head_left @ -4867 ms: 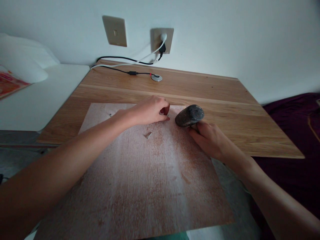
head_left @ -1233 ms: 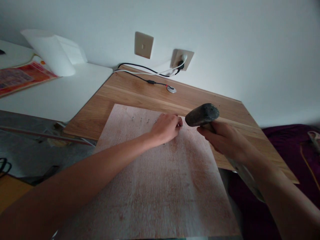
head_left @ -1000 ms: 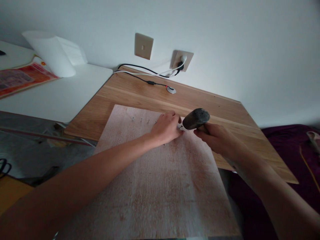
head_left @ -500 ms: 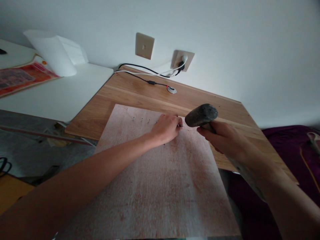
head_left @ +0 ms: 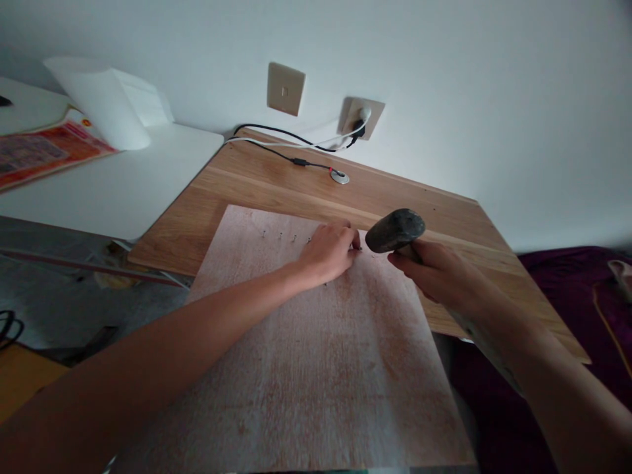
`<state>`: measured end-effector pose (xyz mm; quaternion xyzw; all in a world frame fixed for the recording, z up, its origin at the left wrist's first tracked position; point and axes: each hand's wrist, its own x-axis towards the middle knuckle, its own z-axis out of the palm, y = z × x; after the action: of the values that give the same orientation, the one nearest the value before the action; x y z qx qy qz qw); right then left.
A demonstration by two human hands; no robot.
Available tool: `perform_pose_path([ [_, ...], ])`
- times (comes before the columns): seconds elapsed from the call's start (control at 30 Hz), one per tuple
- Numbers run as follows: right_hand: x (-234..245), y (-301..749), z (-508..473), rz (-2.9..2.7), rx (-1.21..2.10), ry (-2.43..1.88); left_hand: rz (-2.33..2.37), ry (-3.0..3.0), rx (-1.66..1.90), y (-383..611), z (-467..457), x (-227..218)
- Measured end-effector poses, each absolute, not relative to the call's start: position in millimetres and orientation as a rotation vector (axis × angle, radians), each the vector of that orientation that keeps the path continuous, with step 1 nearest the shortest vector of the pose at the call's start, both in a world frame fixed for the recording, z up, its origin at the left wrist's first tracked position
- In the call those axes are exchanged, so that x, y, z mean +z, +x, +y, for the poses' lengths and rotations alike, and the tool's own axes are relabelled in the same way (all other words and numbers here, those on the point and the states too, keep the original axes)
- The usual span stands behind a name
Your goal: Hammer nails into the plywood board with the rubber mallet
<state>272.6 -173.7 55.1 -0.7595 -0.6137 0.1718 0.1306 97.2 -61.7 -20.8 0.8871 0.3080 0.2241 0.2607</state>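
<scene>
A whitish, worn wooden board (head_left: 316, 368) lies before me, with a row of several small nails (head_left: 280, 235) standing upright near its far edge. My left hand (head_left: 332, 250) rests on the board at the right end of that row, its thumb and finger pinched around a nail (head_left: 359, 249) that is mostly hidden. My right hand (head_left: 437, 266) is closed round the handle of a hammer (head_left: 395, 230). The dark hammer head hangs just above the board, right of my left fingertips and apart from them.
Under the board is a wooden desk (head_left: 474, 263) against a wall. Black and white cables (head_left: 296, 146) run along its back to a wall socket (head_left: 363, 118). To the left stands a white table (head_left: 162, 171) with a white roll (head_left: 99, 105) and a red printed sheet (head_left: 44, 151).
The hammer and my right hand have shifted slightly left and a touch lower. My left hand stays in place at the nail.
</scene>
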Motion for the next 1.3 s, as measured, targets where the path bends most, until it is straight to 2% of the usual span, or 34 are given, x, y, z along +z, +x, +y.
perform_pose_path([
  [0.23,63,266,-178,-1.784,0.437,-2.200,0.790,2.446,0.581,97,-64,-21],
  [0.5,42,267,-176,-1.832,0.426,-2.128,0.804,2.456,0.662,95,-68,-22],
  [0.77,30,294,-228,-1.757,0.395,-2.173,0.752,2.477,0.692,95,-65,-26],
  [1.03,23,293,-243,-1.714,0.418,-2.206,0.619,2.380,0.948,90,-74,-15],
  [1.17,20,291,-244,-1.692,0.408,-2.198,0.250,2.599,0.732,66,-68,9],
  [1.3,14,295,-246,-1.674,0.398,-2.197,0.205,2.861,0.340,38,-52,29],
])
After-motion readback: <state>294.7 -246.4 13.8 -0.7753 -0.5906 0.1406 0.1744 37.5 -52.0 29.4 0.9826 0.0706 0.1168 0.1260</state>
